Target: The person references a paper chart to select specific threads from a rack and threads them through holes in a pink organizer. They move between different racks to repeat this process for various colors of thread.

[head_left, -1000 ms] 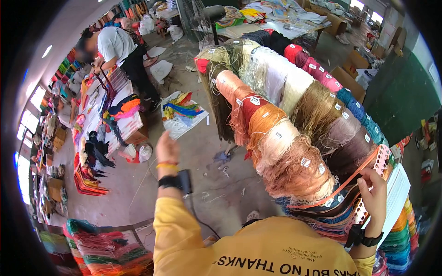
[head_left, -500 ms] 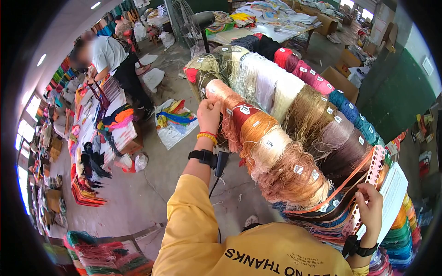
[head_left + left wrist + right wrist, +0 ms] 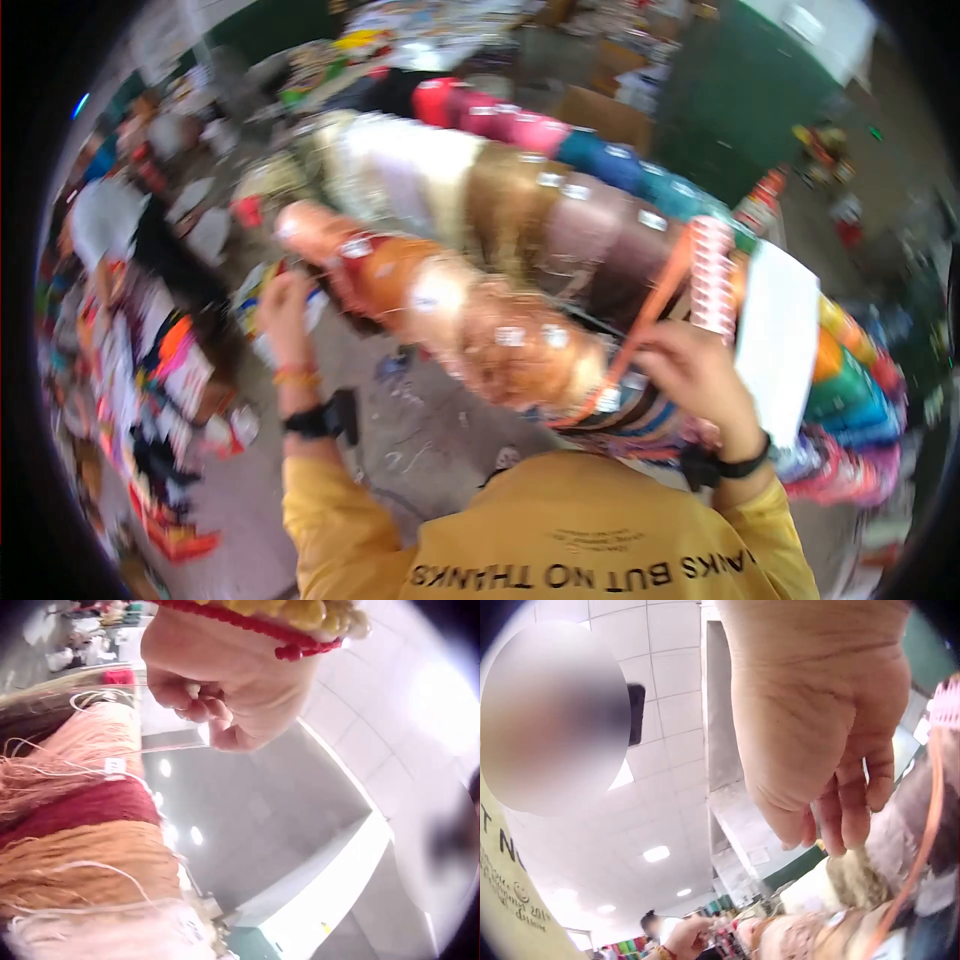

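My left hand (image 3: pixel 288 312) is just off the far end of a row of yarn skeins, beside the peach skein (image 3: pixel 300 225). In the left wrist view its fingers are curled and pinch fine pale thread (image 3: pixel 176 747) that runs across from the skeins. A dark red skein (image 3: pixel 90 804) and an orange skein (image 3: pixel 97 847) lie along the same row. My right hand (image 3: pixel 700 375) hangs over the near end with loosely bent fingers, nothing between them in the right wrist view. Close to its fingertips passes an orange cord (image 3: pixel 655 310), running up by a pink perforated strip (image 3: pixel 712 270).
Behind are rows of white skeins (image 3: pixel 385 165), brown skeins (image 3: pixel 510 195) and blue skeins (image 3: pixel 605 165). A white sheet (image 3: pixel 775 330) stands right of the strip. At left, a person in a white shirt (image 3: pixel 105 220) bends over a table with coloured yarn. A cardboard box (image 3: pixel 610 118) is behind the racks.
The head view has swung right and blurred. My left hand first reached the peach skein's end, then came away from it with thread. The right hand has moved closer to the orange cord.
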The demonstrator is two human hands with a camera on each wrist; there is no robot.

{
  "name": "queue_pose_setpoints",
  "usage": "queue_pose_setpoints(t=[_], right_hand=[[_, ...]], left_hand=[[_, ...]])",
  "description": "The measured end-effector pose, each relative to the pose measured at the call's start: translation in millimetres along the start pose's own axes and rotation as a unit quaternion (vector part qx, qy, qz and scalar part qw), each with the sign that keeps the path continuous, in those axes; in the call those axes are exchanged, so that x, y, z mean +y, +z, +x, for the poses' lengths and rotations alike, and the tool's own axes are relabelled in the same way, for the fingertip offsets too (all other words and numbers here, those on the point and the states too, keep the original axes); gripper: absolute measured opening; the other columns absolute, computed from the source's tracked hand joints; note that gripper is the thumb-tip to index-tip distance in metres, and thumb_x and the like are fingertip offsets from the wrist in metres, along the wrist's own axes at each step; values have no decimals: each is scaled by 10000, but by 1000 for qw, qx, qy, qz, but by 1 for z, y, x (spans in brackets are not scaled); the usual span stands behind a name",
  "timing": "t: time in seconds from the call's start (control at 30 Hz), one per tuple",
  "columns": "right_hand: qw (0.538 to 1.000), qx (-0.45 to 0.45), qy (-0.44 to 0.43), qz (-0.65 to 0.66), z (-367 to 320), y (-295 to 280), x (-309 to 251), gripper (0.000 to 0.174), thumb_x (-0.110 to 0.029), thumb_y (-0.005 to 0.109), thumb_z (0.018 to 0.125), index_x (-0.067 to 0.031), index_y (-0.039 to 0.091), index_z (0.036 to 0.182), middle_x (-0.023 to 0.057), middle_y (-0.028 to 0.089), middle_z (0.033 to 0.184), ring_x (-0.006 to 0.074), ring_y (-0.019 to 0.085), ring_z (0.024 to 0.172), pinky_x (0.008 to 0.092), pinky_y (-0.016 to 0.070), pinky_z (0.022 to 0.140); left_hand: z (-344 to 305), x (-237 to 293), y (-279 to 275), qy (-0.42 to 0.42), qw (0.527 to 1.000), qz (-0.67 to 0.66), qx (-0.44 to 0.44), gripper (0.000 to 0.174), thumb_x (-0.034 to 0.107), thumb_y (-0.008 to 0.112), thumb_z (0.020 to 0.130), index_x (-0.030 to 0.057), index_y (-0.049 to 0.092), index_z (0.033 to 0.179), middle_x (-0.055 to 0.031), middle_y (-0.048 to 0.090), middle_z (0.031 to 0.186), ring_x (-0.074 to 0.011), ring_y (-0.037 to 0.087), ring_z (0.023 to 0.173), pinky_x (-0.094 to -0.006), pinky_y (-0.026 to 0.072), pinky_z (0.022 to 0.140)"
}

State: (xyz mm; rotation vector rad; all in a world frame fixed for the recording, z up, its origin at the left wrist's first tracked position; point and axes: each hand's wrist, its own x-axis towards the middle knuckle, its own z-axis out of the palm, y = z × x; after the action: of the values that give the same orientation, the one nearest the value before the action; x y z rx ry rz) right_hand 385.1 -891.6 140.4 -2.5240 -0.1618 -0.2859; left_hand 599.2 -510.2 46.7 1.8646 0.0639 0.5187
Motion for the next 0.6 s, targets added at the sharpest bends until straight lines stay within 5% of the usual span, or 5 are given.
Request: queue_pose_setpoints(t=[0.03, 0.13, 0.27, 0.33, 0.6], right_hand=[[998, 3, -60, -6, 6, 7, -3, 170, -128, 622, 744, -86, 604, 908, 82, 626, 837, 264, 607, 752, 333, 488, 636], [987, 12, -158, 17, 25, 32, -28, 232, -178, 625, 751, -128, 582, 974, 42, 586, 803, 250, 595, 708, 334, 487, 593], [954, 94, -253, 133, 53, 75, -61, 270, -109, 577, 750, -77, 510, 1009, 85, 540, 946, 276, 570, 800, 360, 477, 609], [941, 48, -280, 183, 55, 82, -77, 274, -73, 557, 741, -80, 497, 1008, 75, 547, 930, 281, 569, 790, 379, 462, 591], [931, -18, -267, 248, 27, 91, -72, 134, -105, 564, 750, -60, 486, 849, 104, 525, 759, 297, 543, 676, 378, 440, 554]], left_hand=[[-8, 4, -3, 85, 996, 18, 5, 77, 93, 583, 820, 22, 611, 821, 39, 530, 722, -52, 461, 658, -187, 376, 589], [-58, 56, -11, 167, 981, 13, -95, 60, -23, 533, 815, 5, 518, 764, 53, 385, 691, -36, 310, 604, -164, 269, 540], [-116, 92, -16, 124, 961, -31, -244, 69, -35, 518, 796, 15, 491, 757, 18, 425, 720, -53, 359, 631, -174, 295, 564], [-136, 110, -14, 124, 932, -73, -331, 58, 1, 543, 792, 8, 492, 765, 4, 452, 739, -63, 398, 666, -175, 317, 600], [-157, 109, -29, 65, 925, -133, -349, 108, 59, 587, 771, 4, 495, 782, -36, 500, 819, -73, 425, 720, -183, 335, 659]])
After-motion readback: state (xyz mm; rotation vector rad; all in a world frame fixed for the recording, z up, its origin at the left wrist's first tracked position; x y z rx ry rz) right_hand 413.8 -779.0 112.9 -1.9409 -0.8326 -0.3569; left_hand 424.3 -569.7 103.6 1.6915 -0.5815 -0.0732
